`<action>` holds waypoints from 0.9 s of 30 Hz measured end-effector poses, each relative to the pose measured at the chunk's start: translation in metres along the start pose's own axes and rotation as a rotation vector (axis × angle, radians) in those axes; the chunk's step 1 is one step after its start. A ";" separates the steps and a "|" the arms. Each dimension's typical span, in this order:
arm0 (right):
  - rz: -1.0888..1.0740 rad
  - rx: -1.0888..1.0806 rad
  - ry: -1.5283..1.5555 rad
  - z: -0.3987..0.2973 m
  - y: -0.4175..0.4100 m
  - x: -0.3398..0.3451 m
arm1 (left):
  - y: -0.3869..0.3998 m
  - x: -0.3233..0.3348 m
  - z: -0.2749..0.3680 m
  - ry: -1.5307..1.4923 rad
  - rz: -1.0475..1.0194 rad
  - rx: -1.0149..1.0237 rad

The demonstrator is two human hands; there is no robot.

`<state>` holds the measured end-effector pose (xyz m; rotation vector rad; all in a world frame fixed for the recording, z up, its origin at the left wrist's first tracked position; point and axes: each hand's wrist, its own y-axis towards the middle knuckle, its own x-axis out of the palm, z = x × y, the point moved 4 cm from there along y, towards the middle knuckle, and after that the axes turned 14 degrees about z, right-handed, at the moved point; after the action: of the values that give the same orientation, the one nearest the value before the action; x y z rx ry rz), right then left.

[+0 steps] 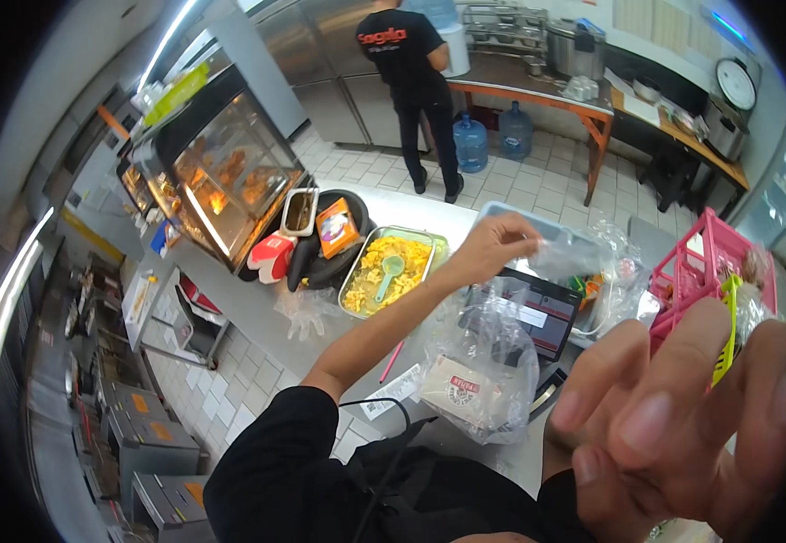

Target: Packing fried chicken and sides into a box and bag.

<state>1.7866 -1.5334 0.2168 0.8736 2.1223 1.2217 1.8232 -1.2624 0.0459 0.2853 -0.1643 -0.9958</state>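
Note:
My left hand (498, 248) reaches across the counter, its fingertips pinched on a thin, blurred clear plastic bag (569, 254). Close to the camera, my right hand (684, 421) is raised with loosely curled fingers apart and nothing visible in them. Before me stands a clear plastic bag (518, 400) with a printed paper food box (460, 390) inside. Behind it, partly covered by the plastic, is a tablet (549, 319) with its screen lit. A printed paper slip (393, 392) lies beside the bag.
Left of my forearm sit a metal tray of yellow food (359, 288) with a green scoop (389, 275), a plastic glove (308, 312) and a heated display case (223, 176). Pink baskets (691, 265) stand at right. A person (406, 88) stands at the back table.

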 end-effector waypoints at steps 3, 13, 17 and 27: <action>-0.100 -0.060 -0.018 -0.003 0.016 0.034 | -0.029 -0.006 -0.008 -0.167 0.010 -0.026; 0.057 0.744 -0.888 0.091 -0.119 0.059 | -0.091 -0.017 0.054 0.060 -0.080 0.368; 0.294 0.651 -0.902 0.086 -0.129 0.051 | -0.117 -0.002 -0.063 1.143 0.062 0.149; -0.075 0.579 -0.751 0.202 -0.279 0.021 | -0.159 -0.087 -0.071 0.158 0.058 0.154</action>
<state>1.8427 -1.5150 -0.1227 1.2316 1.8318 0.1394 1.6679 -1.2589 -0.0711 0.4964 -0.1048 -0.9007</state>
